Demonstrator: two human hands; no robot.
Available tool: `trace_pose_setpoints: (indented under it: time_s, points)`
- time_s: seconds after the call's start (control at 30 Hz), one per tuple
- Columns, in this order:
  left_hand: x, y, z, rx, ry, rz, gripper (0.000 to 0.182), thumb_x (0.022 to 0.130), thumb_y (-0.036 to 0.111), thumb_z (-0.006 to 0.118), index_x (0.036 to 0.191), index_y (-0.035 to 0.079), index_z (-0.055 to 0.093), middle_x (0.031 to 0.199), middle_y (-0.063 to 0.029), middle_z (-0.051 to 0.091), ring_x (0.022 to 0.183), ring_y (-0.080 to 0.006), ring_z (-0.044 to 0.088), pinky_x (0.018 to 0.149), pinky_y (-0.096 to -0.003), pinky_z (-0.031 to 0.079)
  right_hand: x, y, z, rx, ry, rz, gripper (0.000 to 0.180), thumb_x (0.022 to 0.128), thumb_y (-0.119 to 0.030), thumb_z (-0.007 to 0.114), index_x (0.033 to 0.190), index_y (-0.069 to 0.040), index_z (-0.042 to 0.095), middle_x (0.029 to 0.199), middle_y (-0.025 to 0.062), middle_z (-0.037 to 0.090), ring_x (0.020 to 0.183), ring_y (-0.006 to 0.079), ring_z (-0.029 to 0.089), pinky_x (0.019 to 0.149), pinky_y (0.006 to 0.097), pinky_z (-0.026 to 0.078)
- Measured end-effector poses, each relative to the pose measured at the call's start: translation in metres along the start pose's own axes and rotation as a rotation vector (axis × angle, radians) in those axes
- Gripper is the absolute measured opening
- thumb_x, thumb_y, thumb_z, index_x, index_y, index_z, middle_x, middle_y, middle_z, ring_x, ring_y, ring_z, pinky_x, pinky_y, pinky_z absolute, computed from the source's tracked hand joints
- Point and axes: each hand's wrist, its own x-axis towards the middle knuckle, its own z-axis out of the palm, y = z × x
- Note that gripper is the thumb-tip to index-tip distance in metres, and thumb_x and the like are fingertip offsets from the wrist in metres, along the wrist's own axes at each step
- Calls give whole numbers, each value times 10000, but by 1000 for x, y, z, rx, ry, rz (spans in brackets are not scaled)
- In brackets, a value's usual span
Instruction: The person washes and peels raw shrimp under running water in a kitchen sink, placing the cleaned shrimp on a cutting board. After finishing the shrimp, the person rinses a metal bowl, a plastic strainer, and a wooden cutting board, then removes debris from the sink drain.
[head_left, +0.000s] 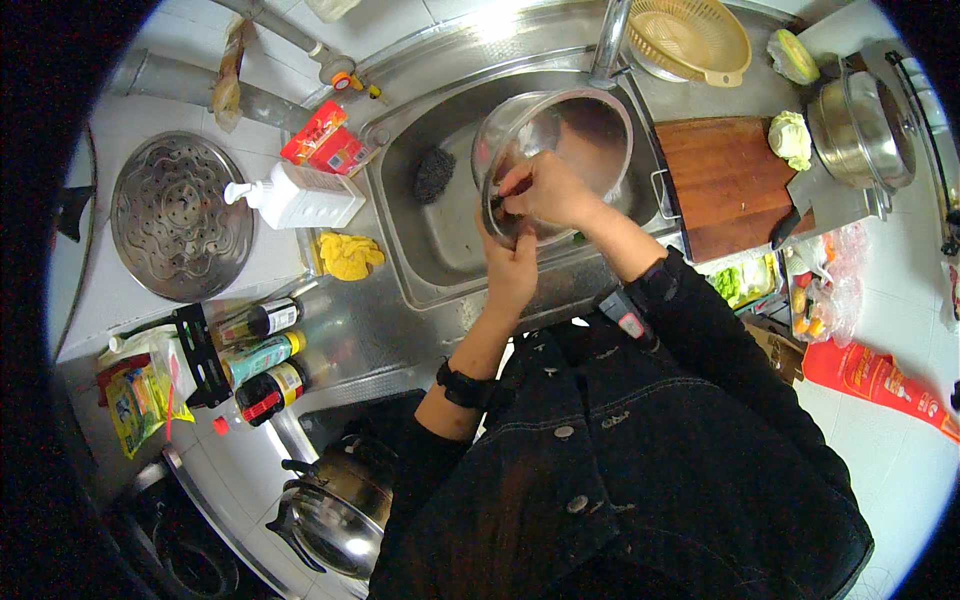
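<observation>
A stainless steel bowl (626, 139) stands tilted in the steel sink (457, 262). My left hand (512, 262) grips the near left part of its rim, thumb on top. Over the bowl's left side, my right hand (551, 191) has its fingers bent and pinched together around something small and dark, too small to name. The far part of the bowl holds something brownish, blurred. Left of the bowl, a dark scouring pad (435, 175) lies on the sink floor. The faucet (611, 45) rises behind the bowl.
Right of the sink lie a wooden cutting board (712, 180), a cleaver (814, 199), a piece of cabbage (790, 139) and a steel pot (851, 127). A white pump bottle (307, 196), a yellow cloth (350, 256) and several sauce bottles (274, 390) are on the left. A yellow colander (690, 37) sits behind.
</observation>
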Motion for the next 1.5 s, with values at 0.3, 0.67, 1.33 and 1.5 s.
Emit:
trace_pose_setpoints:
  time_s: [0.3, 0.67, 1.33, 1.5]
  points:
    - [-61, -21, -39, -347, 168, -308, 351, 832, 142, 594, 1143, 9, 501, 1033, -124, 598, 833, -209, 613, 640, -318, 535, -37, -33, -28, 783, -342, 153, 296, 832, -48, 634, 1110, 30, 568, 952, 88, 622, 835, 159, 590, 711, 267, 498]
    - [-396, -56, 48, -585, 606, -237, 518, 860, 103, 492, 1357, 76, 348, 1223, -146, 505, 1021, -267, 566, 748, -381, 555, -189, 17, 13, 271, -655, 9, 155, 807, 23, 632, 961, 29, 615, 889, 85, 635, 733, 153, 593, 673, 260, 499]
    - [-970, -147, 204, -1078, 1790, -63, 279, 884, 54, 483, 1081, -143, 513, 947, -181, 627, 806, -242, 655, 677, -304, 583, -773, -20, 426, 23, -1793, -106, 294, 744, -27, 721, 1005, -34, 584, 870, 32, 646, 757, 105, 616, 661, 232, 516]
    - [-1059, -156, 229, -1224, 2087, 231, 342, 870, 46, 516, 1176, -66, 413, 1062, -168, 550, 858, -257, 634, 714, -343, 595, -872, -39, 552, 68, -1684, -257, 292, 785, -71, 705, 1052, -63, 590, 872, 13, 628, 778, 83, 589, 680, 217, 481]
